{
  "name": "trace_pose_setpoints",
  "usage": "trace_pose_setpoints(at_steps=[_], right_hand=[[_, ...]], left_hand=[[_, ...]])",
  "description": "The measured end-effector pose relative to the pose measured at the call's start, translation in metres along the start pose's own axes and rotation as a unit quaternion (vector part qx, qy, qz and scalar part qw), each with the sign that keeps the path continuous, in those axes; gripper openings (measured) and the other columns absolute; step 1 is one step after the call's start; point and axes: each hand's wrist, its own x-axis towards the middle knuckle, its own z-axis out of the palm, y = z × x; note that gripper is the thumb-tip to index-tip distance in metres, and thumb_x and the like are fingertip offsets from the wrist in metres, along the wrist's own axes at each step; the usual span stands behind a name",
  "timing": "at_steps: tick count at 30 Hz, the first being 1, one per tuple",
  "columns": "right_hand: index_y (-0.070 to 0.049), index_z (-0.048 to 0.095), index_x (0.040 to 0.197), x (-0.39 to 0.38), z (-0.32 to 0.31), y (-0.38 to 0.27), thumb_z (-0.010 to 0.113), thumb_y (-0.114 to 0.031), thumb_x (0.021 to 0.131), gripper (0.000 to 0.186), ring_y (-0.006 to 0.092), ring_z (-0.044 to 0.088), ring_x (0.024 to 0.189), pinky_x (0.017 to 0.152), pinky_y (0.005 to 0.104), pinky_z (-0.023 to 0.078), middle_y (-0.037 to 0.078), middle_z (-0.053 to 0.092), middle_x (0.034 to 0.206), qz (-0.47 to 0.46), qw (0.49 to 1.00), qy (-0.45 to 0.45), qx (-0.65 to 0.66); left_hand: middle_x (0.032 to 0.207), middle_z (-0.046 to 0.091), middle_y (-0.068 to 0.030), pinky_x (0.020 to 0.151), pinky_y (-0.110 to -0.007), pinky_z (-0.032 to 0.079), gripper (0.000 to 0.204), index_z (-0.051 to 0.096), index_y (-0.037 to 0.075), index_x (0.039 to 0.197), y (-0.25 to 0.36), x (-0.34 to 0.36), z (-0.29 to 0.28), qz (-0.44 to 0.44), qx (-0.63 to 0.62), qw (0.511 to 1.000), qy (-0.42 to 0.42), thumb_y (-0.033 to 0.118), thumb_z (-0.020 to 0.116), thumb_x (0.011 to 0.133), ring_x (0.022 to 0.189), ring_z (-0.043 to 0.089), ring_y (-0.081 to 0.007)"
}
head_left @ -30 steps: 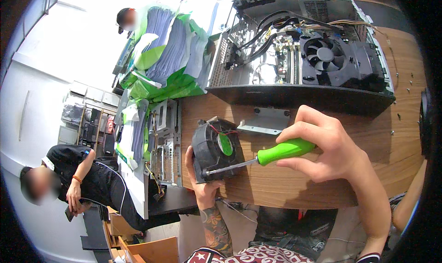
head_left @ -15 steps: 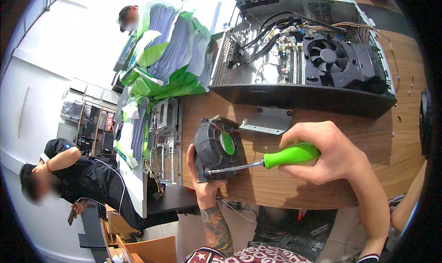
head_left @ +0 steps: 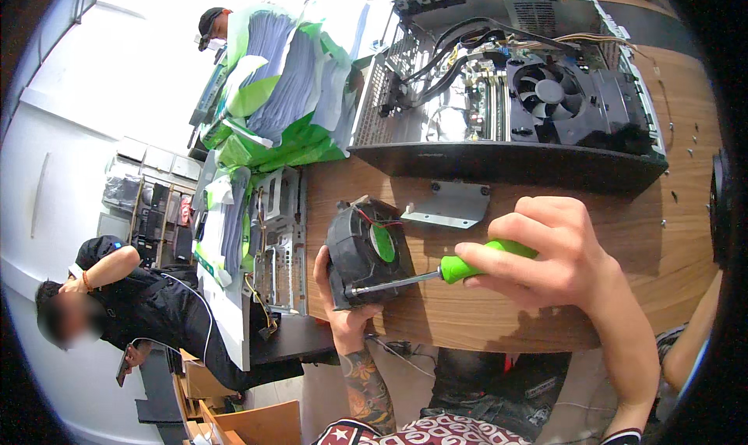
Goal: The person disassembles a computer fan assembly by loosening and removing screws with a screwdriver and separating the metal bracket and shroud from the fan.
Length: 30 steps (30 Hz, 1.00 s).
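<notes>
My left hand (head_left: 348, 314) is closed around a black computer fan (head_left: 354, 246) with a green round label and thin red and black wires, held over the table's near edge. In my right hand (head_left: 549, 254) is a screwdriver (head_left: 460, 269) with a bright green handle, its fingers wrapped around the grip. The metal shaft points left, and its tip meets the fan housing's lower corner. Whether a screw sits under the tip, I cannot make out. Just beyond the fan, a small metal bracket (head_left: 448, 205) lies on the wooden table (head_left: 467, 320).
An opened computer case (head_left: 514, 161) with a mounted cooling fan stands at the back. Loose screws (head_left: 664, 222) lie along the right side. Left are a bare metal frame (head_left: 280, 242) and paper stacks in green wrapping (head_left: 273, 79). A person (head_left: 156, 305) sits at the left, holding a phone.
My right hand has turned on the screwdriver handle, its fingers now curled further over the grip. The screwdriver tip and the fan keep nearly the same place.
</notes>
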Motion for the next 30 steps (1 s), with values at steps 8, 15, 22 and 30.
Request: trace_pose_setpoints(at_steps=[8, 15, 22, 30], right_hand=[[-0.008, 0.072, 0.089, -0.006, 0.01, -0.005, 0.082, -0.02, 0.071, 0.023, 0.0187, 0.057, 0.048, 0.044, 0.0293, 0.044, 0.004, 0.061, 0.065, 0.15, 0.969, -0.054, 0.188], [-0.007, 0.065, 0.093, -0.002, 0.007, -0.009, 0.079, -0.014, 0.068, 0.029, 0.0235, 0.061, 0.062, 0.053, 0.0322, 0.048, 0.007, 0.061, 0.075, 0.203, 0.948, -0.105, 0.22], [-0.003, 0.06, 0.092, 0.002, -0.003, -0.001, 0.078, -0.009, 0.068, 0.031, 0.0211, 0.065, 0.075, 0.067, 0.0302, 0.051, 0.009, 0.062, 0.083, 0.267, 0.908, -0.052, 0.319], [-0.003, 0.065, 0.09, 0.005, -0.006, -0.002, 0.085, -0.014, 0.071, 0.03, 0.0094, 0.065, 0.077, 0.066, 0.0233, 0.05, 0.006, 0.067, 0.083, 0.328, 0.866, -0.05, 0.374]], left_hand=[[0.143, 0.041, -0.0132, 0.105, -0.044, 0.045, 0.126, 0.025, 0.013, 0.15, -0.002, 0.002, -0.002, 0.0, 0.024, 1.0, 0.005, 0.013, 0.09, 0.043, 0.127, 0.048, -0.0319], [0.143, 0.04, -0.0139, 0.107, -0.044, 0.043, 0.126, 0.024, 0.012, 0.15, -0.001, 0.001, 0.003, 0.004, 0.0, 1.0, 0.01, 0.015, 0.091, 0.044, 0.128, 0.047, -0.0319], [0.143, 0.04, -0.0139, 0.106, -0.045, 0.044, 0.123, 0.024, 0.011, 0.15, -0.005, 0.001, 0.0, 0.016, 0.001, 1.0, -0.002, 0.012, 0.088, 0.046, 0.129, 0.047, -0.0319], [0.141, 0.042, -0.0139, 0.105, -0.043, 0.045, 0.122, 0.026, 0.011, 0.149, -0.004, 0.002, -0.004, 0.022, 0.032, 0.999, -0.001, 0.014, 0.089, 0.045, 0.127, 0.048, -0.0309]])
